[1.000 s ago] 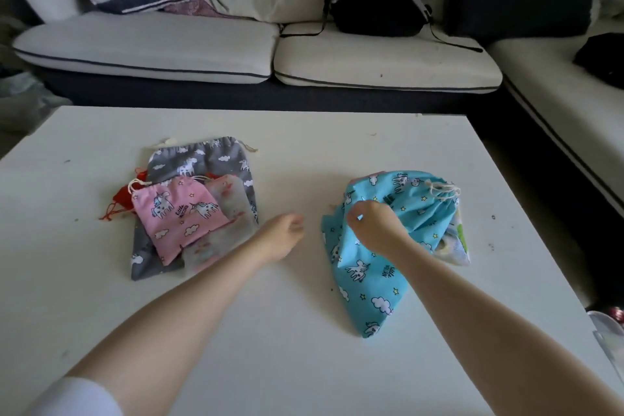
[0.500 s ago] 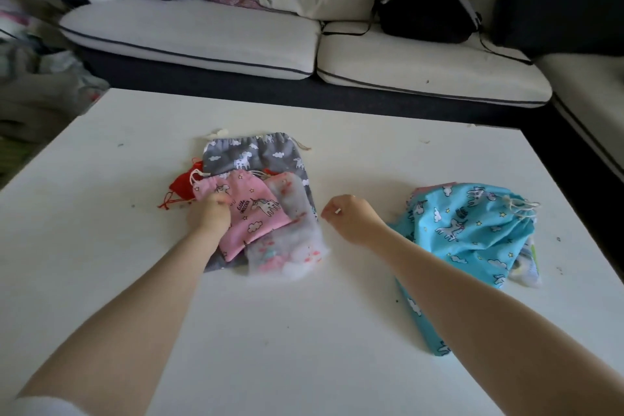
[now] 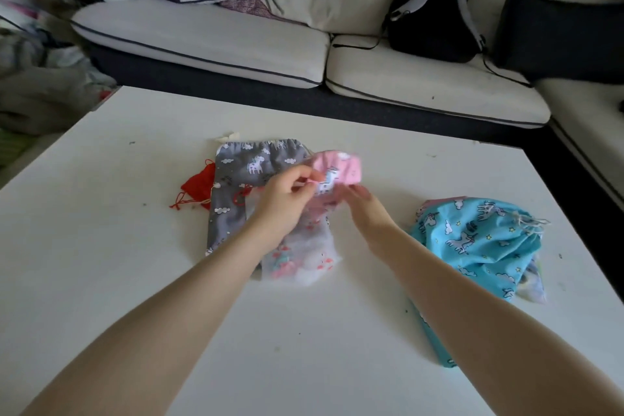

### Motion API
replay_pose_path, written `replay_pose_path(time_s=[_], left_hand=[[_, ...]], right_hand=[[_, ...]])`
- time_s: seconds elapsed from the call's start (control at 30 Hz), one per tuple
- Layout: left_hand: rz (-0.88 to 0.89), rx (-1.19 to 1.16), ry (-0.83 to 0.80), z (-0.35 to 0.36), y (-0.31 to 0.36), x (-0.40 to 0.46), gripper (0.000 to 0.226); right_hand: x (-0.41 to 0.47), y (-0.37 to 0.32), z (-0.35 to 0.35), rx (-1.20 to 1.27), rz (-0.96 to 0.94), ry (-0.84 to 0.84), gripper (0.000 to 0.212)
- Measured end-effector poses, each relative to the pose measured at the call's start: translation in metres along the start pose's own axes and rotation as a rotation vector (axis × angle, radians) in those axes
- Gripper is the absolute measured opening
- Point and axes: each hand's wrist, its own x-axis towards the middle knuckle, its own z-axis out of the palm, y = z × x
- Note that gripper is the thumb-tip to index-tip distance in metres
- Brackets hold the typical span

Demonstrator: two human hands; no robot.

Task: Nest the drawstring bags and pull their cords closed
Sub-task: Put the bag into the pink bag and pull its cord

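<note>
Table, white, carries everything. Blue bag lies at the right, cord drawn. Grey bag lies flat left of centre, a translucent bag over it, a red pouch beside. Left hand pinches the lifted pink bag; right hand reaches toward it, its grip blurred, cannot tell.

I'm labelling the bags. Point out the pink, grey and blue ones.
pink bag (image 3: pixel 342 167), head view, upper cloth.
grey bag (image 3: pixel 243 172), head view, upper panel.
blue bag (image 3: pixel 472 240), head view, middle.
</note>
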Motion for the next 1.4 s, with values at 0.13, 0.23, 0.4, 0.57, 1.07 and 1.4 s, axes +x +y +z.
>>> replay_pose_path(time_s=[0.13, 0.23, 0.4, 0.57, 1.07, 1.4], left_hand=[[0.052, -0.171, -0.105, 0.016, 0.032, -0.011, 0.022], [-0.082, -0.428, -0.206, 0.032, 0.047, -0.021, 0.027], [-0.377, -0.634, -0.295, 0.069, 0.055, -0.034, 0.021], [-0.372, -0.595, -0.358, 0.089, 0.076, -0.051, 0.022], [0.364, 0.622, -0.175, 0.072, 0.112, -0.066, 0.047], [-0.062, 0.299, -0.077, 0.078, 0.107, -0.076, 0.039]], right_hand=[[-0.011, -0.006, -0.034, 0.421, 0.133, 0.131, 0.039], [-0.03, 0.0, -0.068, 0.505, 0.161, 0.12, 0.027], [-0.058, 0.011, -0.106, 0.53, 0.08, 0.131, 0.011], [-0.088, 0.021, -0.124, 0.457, 0.038, 0.118, 0.038], [-0.124, 0.007, -0.192, 1.467, -0.087, 0.07, 0.049], [-0.137, 0.024, -0.191, 0.477, -0.078, 0.224, 0.044]])
